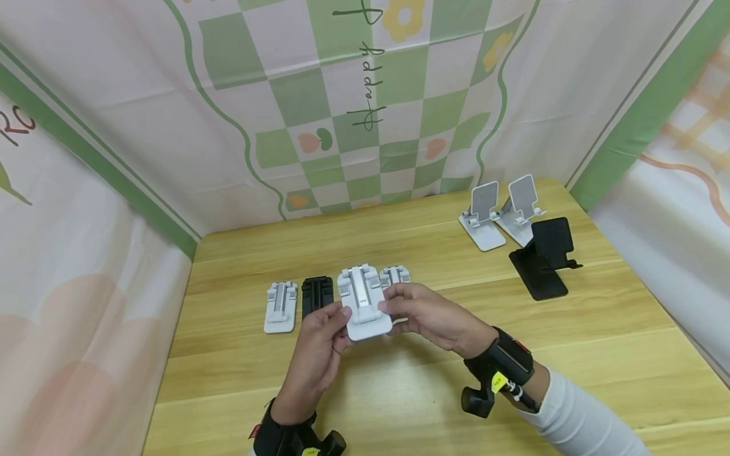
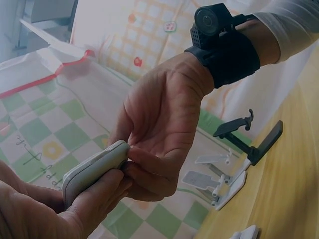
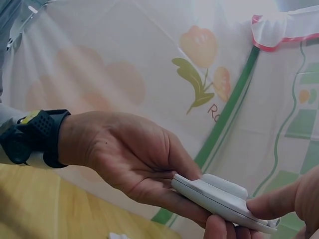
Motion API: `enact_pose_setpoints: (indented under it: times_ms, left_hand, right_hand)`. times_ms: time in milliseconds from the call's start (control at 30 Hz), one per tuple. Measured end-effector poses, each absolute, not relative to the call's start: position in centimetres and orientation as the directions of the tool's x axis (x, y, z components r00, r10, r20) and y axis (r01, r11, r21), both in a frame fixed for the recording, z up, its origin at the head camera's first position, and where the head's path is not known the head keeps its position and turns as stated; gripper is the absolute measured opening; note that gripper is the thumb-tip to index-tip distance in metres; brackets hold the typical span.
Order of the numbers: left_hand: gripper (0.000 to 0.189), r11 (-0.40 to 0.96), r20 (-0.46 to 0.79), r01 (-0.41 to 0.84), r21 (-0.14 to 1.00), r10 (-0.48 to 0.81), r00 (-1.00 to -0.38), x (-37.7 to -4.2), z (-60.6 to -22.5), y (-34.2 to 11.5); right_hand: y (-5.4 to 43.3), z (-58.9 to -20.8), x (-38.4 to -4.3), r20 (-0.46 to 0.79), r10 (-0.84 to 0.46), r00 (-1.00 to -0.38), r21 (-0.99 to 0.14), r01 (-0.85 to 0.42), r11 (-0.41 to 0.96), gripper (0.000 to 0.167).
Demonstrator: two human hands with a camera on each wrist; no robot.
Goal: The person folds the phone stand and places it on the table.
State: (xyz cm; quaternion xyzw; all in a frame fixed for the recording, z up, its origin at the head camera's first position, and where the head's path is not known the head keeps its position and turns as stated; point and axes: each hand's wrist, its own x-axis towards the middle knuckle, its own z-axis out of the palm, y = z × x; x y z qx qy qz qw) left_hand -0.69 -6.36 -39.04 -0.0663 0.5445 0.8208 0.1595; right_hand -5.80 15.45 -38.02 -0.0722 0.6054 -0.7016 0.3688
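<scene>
Both hands hold a white folding phone stand [image 1: 365, 320], folded flat, above the table near its middle. My left hand [image 1: 319, 345] grips its left edge, thumb on the upper face and fingers underneath, as the right wrist view shows of the left hand [image 3: 132, 159] and stand [image 3: 214, 200]. At the opposite edge, my right hand [image 1: 428, 316] pinches the stand between thumb and fingers. Behind the held stand lie a folded black stand [image 1: 317, 291] and a folded white stand [image 1: 395, 275], both partly hidden. Another folded white stand [image 1: 281, 308] lies farther left.
At the back right of the wooden table [image 1: 228, 373] stand two unfolded white phone stands, one [image 1: 485, 201] beside the other [image 1: 523, 195]. An unfolded black stand [image 1: 552, 244] is just in front of them. A patterned cloth [image 1: 274, 63] hangs behind the table.
</scene>
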Motion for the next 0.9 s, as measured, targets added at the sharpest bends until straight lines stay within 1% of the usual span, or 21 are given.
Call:
enact_pose_setpoints:
  times_ms: [200,533,733,900]
  left_hand:
    - [0.042,-0.341,-0.293,-0.332,0.879,0.16,-0.942,-0.4,-38.8,-6.4]
    - [0.045,-0.327,-0.309,-0.347,0.879,0.165,-0.937,-0.2,-39.0,-5.9]
    - [0.05,-0.315,-0.297,-0.356,0.88,0.221,-0.929,-0.7,-39.3,-5.4]
    - [0.05,-0.299,-0.287,-0.357,0.885,0.255,-0.924,-1.1,-39.5,-5.1]
  right_hand:
    - [15.3,-38.1,-6.2,-0.337,-0.629,-0.701,-0.908,0.418,0.021,0.038]
    - [16.1,-38.5,-6.4,-0.331,-0.657,-0.678,-0.914,0.403,0.044,0.036]
    - [16.9,-38.8,-6.2,-0.336,-0.638,-0.693,-0.916,0.397,0.052,0.035]
    - [17.2,-39.0,-5.9,-0.324,-0.633,-0.704,-0.921,0.386,0.042,0.038]
